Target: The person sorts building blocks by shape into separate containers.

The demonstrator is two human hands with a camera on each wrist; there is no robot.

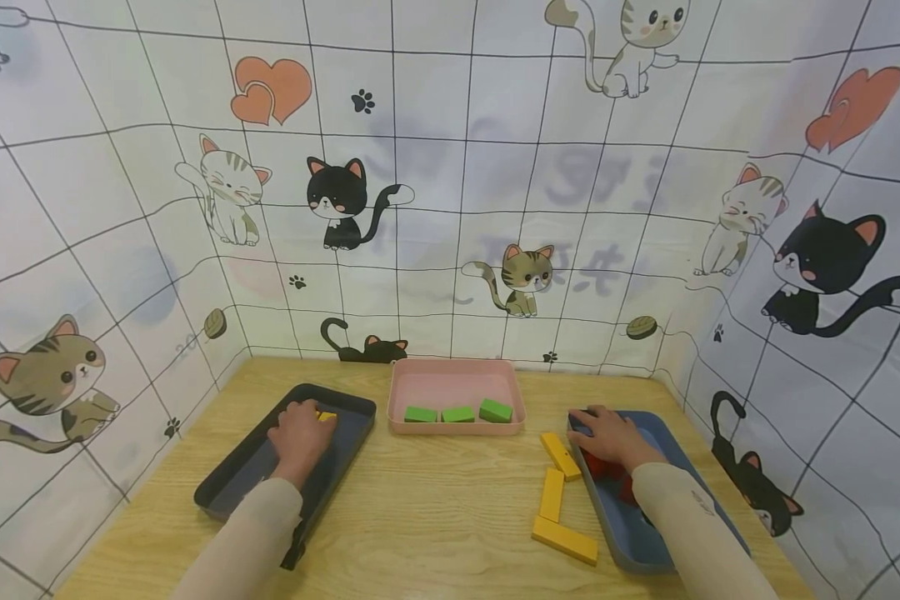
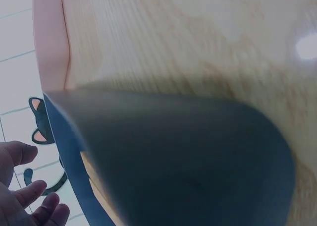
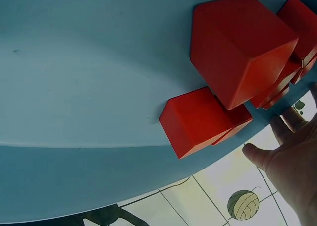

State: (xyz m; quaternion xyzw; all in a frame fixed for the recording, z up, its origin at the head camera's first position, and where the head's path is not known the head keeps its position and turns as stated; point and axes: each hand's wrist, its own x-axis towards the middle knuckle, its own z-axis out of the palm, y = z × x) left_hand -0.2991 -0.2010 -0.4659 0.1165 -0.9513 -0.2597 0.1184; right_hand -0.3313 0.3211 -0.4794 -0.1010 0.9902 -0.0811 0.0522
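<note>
In the head view my left hand (image 1: 302, 442) is over the dark tray (image 1: 243, 429), beside a yellow block (image 1: 327, 416) partly hidden behind it. In the left wrist view the thumb and fingers of that hand (image 2: 12, 211) are apart with nothing between them. Narrow edges of yellow blocks (image 2: 101, 189) show behind the tray wall. My right hand (image 1: 613, 437) reaches over the left side of the blue tray (image 1: 618, 542), above red blocks (image 1: 603, 467). Its fingers are spread; in the right wrist view the hand (image 3: 292, 161) holds nothing, near several red blocks (image 3: 242, 47).
A pink tray (image 1: 457, 428) stands at the back middle, with green blocks (image 1: 457, 414) in it. Left of the blue tray, three yellow blocks (image 1: 552, 495) lie on the wooden table (image 1: 442, 517). Cat-patterned sheeting (image 1: 435, 292) encloses the back and both sides.
</note>
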